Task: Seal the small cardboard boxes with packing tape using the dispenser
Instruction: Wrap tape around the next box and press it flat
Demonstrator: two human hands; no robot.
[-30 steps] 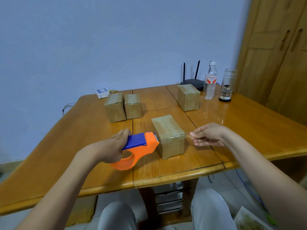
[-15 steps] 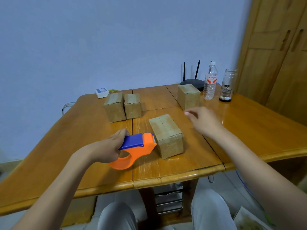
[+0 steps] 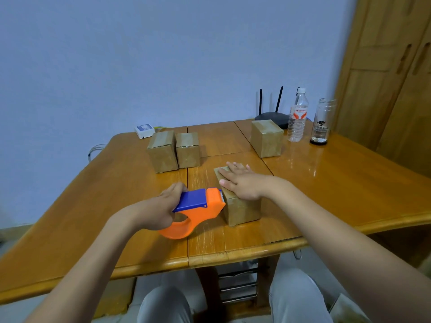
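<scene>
A small brown cardboard box (image 3: 242,209) lies near the front of the wooden table (image 3: 349,190). My right hand (image 3: 240,183) rests flat on its top with fingers spread, hiding most of the lid. My left hand (image 3: 161,209) grips the orange and blue tape dispenser (image 3: 198,210), whose toothed front end touches the box's near left top edge. Two more boxes (image 3: 163,151) (image 3: 188,150) stand side by side at the back left, and another box (image 3: 267,138) stands at the back right.
A plastic water bottle (image 3: 298,115), a glass jar (image 3: 323,121) and a black router (image 3: 271,115) stand at the table's back right. A small white device (image 3: 144,131) sits at the back edge. A wooden wardrobe (image 3: 391,73) rises on the right.
My right hand swung from the box's right side up and over, and now lies flat on its top. The dispenser has stayed at the box's left edge.
</scene>
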